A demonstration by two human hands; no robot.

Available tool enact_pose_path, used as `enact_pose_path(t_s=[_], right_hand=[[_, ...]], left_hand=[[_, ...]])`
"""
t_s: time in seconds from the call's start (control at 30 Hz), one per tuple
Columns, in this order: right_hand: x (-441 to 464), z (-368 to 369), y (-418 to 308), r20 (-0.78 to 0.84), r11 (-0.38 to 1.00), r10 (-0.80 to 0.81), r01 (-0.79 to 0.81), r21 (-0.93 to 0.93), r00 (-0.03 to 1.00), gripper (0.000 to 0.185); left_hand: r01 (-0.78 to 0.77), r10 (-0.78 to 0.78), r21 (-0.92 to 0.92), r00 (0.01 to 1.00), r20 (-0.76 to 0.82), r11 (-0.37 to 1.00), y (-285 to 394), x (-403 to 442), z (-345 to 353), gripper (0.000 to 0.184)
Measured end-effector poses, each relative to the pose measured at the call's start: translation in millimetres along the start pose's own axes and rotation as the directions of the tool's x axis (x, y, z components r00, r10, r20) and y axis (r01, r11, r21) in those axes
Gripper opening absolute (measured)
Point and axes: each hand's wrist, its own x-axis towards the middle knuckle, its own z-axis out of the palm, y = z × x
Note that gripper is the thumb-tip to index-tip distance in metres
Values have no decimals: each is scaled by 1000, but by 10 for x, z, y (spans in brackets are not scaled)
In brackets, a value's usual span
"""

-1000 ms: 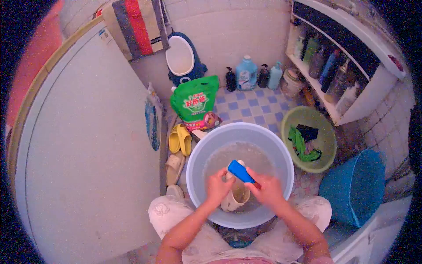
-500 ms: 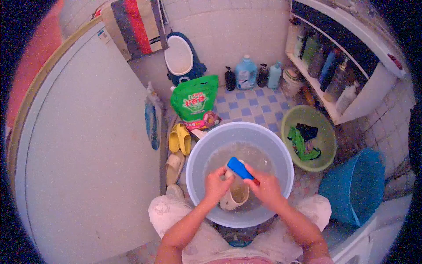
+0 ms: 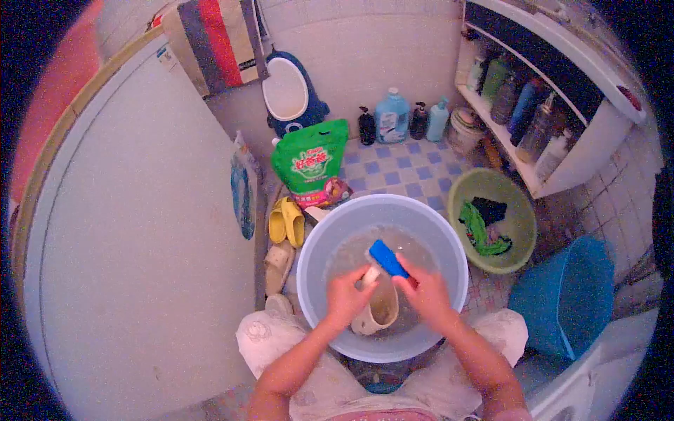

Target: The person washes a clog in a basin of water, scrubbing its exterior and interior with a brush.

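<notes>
A beige clog [image 3: 368,324] is in the large pale basin [image 3: 309,245], which holds cloudy water. My left hand [image 3: 347,293] is closed on the clog's upper left side; a pale piece between thumb and fingers looks like part of the clog. My right hand [image 3: 427,291] grips a blue brush [image 3: 387,257] by its lower end. The brush head slants up and left above the clog, close to my left fingertips. I cannot tell whether its bristles touch the clog.
Left of the basin are a green detergent pouch [image 3: 309,165], yellow slippers [image 3: 286,222] and a beige clog [image 3: 278,259]. To the right stand a green basin [image 3: 526,245] with clothes and a blue bucket [image 3: 562,302]. Several bottles [image 3: 392,119] line the back wall.
The blue brush has moved slightly up and right, with my right hand still around it. More of the pale piece at my left fingers shows. The clog has hardly moved.
</notes>
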Motion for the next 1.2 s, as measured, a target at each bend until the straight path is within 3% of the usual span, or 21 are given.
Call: enact_pose_path(t_s=[0.1,0.17,0.23,0.37,0.4,0.47,0.57,0.63,0.7,0.83,0.9,0.93,1.07,1.2], right_hand=[[131,-15,81,-9,994,107,-107,36,994,50],[134,13,184,-35,994,87,-84,73,996,51],[14,60,209,-10,997,34,-33,65,999,50],[-126,18,-70,50,998,-65,64,19,997,49],[-101,17,-70,47,998,-64,63,21,997,49],[3,-9,-52,36,998,50,-52,43,998,48],[94,25,73,-33,990,105,-102,93,994,46],[79,9,149,-18,991,108,-106,87,994,46],[28,29,155,-5,990,116,-115,77,993,46],[-110,58,4,16,1000,-1,0,24,1000,49],[-83,45,-38,8,1000,-20,20,24,1000,48],[-38,19,-36,20,998,31,-32,57,999,48],[52,36,42,-16,985,151,-149,91,988,46],[28,34,185,-19,986,150,-149,75,988,46]], left_hand=[[-75,74,39,997,29,996,77,-20,11,39],[-81,79,40,996,38,996,54,-15,12,38],[45,-48,-86,998,-41,995,-29,7,32,37],[89,-95,-101,994,-56,991,-22,59,-74,36],[86,-86,-34,996,-12,996,43,43,-94,37],[77,-78,33,996,37,997,83,41,-73,37],[32,-32,-32,999,11,999,76,11,-38,36],[16,-12,-58,997,82,998,123,-17,-92,34],[22,-20,-82,999,33,996,0,4,-53,37],[48,-50,-72,998,-27,996,-14,30,-71,40],[79,-79,3,996,32,997,72,21,-70,40],[106,-113,77,990,86,991,113,25,-61,39],[33,-33,9,998,48,999,144,-5,-71,39],[47,-46,-51,999,15,998,29,-17,-58,38]])
